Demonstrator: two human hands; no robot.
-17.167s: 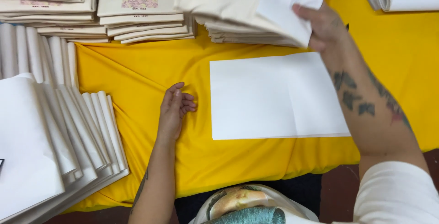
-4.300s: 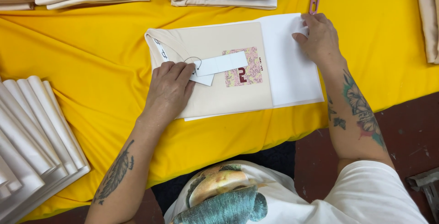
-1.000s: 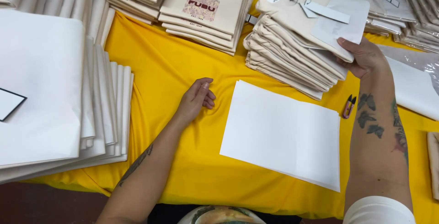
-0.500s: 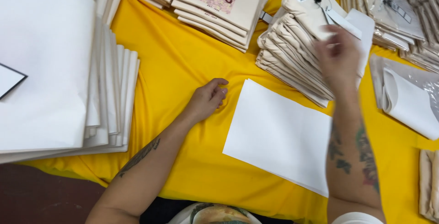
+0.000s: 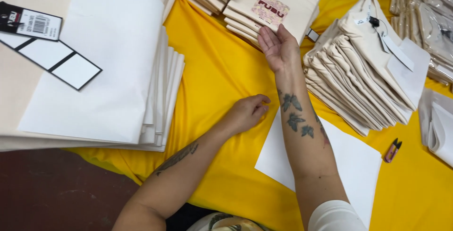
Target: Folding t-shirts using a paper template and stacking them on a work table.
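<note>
My right hand [image 5: 278, 44] reaches across the yellow cloth [image 5: 212, 70], palm up and fingers spread. Its fingertips touch the near edge of a stack of folded cream garments [image 5: 283, 0] with a pink print on top, and it grips nothing. My left hand [image 5: 247, 113] rests on the cloth with its fingers loosely curled, at the left corner of a white sheet [image 5: 349, 160] that lies flat in front of me. My right forearm crosses over that sheet.
A fanned stack of cream garments with a hang tag [image 5: 358, 66] sits to the right. Pink snips [image 5: 391, 150] lie beside the sheet. A tall pile topped by white paper [image 5: 104, 56] and black-and-white tags [image 5: 47, 47] fills the left. Bagged garments [image 5: 434, 14] are far right.
My right hand has left the fanned stack on the right and moved left to the printed stack. My left hand's fingers have curled in.
</note>
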